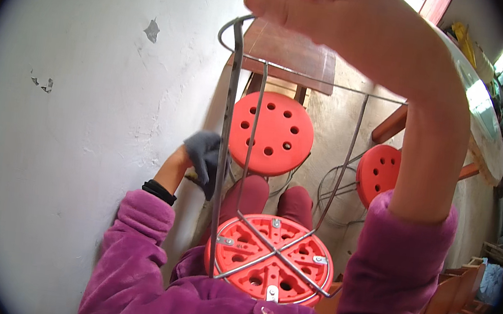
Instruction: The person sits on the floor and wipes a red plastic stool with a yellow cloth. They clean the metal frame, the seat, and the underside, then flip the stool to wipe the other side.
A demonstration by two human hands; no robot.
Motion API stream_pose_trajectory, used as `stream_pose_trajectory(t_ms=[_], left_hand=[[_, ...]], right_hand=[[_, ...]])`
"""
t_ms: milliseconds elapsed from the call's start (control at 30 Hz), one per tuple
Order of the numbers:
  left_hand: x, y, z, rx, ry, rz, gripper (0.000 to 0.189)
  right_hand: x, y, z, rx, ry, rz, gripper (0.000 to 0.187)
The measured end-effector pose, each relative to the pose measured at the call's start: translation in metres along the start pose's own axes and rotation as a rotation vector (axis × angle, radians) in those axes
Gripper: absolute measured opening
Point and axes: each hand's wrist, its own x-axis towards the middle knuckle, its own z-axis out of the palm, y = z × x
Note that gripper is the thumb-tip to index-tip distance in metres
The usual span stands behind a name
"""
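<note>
An upturned stool lies on my lap, its red plastic seat [273, 271] underside up and its grey metal legs [227, 131] rising to a metal ring. My right hand [304, 2] is raised at the top edge of the view, at that ring; the hand is partly cut off, and its grip is not plain. My left hand [207, 159], in a dark grey glove, hangs low beside the wall, behind one leg of the stool. What its fingers hold, if anything, cannot be made out. Metal clips [272, 293] with screws sit around the seat's underside.
A red stool seat with round holes [271, 133] stands before my knees, another red seat [377, 173] to its right. Beyond is a brown wooden board [291, 54]. A white wall [72, 136] runs close on the left; a round table [480, 108] and wooden chairs [449, 300] are at right.
</note>
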Motion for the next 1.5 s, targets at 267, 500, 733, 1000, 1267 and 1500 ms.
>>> stream_pose_trajectory(t_ms=[267,500,733,1000,1267,1500], left_hand=[[0.001,0.035,-0.035,-0.473,0.538,0.010,0.032],[0.060,0.063,-0.063,0.170,0.683,0.073,0.032],[0.143,0.084,-0.054,0.598,0.613,-0.011,0.031],[0.137,0.078,-0.028,0.680,0.550,-0.059,0.031],[0.077,0.056,0.055,0.531,0.534,-0.025,0.030],[-0.004,0.064,0.152,0.172,0.499,-0.022,0.030]], right_hand=[[0.011,0.010,-0.014,0.216,-0.182,0.014,0.048],[0.009,0.009,-0.002,0.162,-0.100,-0.130,0.048],[0.005,-0.006,-0.003,0.069,-0.054,0.066,0.049],[0.014,0.034,-0.002,-0.433,0.049,-0.578,0.041],[0.017,0.032,0.024,-0.632,0.202,-0.568,0.040],[-0.001,0.008,0.002,-0.024,-0.075,-0.061,0.048]])
